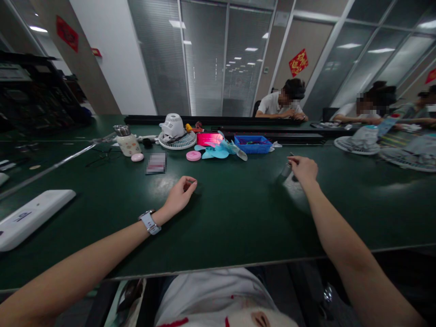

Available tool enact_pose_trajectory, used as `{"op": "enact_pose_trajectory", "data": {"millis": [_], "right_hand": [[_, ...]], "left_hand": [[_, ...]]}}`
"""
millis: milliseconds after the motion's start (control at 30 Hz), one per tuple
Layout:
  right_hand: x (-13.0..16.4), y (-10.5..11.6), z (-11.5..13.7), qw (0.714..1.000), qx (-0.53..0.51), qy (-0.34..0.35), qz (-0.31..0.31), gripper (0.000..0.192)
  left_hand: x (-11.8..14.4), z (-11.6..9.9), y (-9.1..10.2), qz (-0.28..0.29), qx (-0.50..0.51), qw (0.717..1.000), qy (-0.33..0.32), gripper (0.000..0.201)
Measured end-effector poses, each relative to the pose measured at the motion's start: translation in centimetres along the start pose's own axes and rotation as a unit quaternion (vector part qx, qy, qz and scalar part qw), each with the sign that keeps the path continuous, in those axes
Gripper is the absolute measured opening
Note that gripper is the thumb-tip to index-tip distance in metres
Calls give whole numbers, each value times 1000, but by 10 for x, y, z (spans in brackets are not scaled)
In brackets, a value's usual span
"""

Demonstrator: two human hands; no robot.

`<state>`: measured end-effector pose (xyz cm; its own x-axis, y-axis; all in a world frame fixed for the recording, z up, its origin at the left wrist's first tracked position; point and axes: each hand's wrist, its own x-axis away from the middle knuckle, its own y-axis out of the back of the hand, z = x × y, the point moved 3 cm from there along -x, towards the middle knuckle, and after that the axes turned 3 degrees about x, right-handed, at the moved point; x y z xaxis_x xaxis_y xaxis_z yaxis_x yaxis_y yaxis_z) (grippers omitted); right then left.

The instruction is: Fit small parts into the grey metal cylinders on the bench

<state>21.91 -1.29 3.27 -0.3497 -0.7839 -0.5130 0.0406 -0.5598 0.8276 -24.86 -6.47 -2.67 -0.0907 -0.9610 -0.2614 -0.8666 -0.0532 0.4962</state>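
My left hand (183, 193), with a watch (150, 222) on its wrist, rests over the green table (231, 218) with its fingers curled in. Whether anything lies inside those fingers is hidden. Farther right, my right hand (304, 169) is closed in a pinch, and a tiny thin tip shows at its fingers, too small to name. Just below and beside that pinch is a small greyish, shiny object (286, 170). A pale patch (293, 183) lies under the hand, its kind unclear.
Toward the back sit a blue bin (253, 144), light-blue fan blades (218, 150), a pink round piece (193, 156), a white fan part (173, 127) and a bottle (127, 141). A white casing (34, 218) lies at left. Several people work across the table at right.
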Motion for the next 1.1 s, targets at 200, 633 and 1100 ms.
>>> {"op": "enact_pose_trajectory", "data": {"millis": [200,633,1100], "right_hand": [[-2,0,-1,1000,-6,0,14,30],[-3,-21,-9,995,-52,-52,73,44],[172,15,203,800,-441,319,254,46]], "left_hand": [[-1,3,-1,-5,5,1000,2,38],[-1,-1,0,-1,7,1000,0,37],[23,-55,-17,92,35,982,-160,43]]}}
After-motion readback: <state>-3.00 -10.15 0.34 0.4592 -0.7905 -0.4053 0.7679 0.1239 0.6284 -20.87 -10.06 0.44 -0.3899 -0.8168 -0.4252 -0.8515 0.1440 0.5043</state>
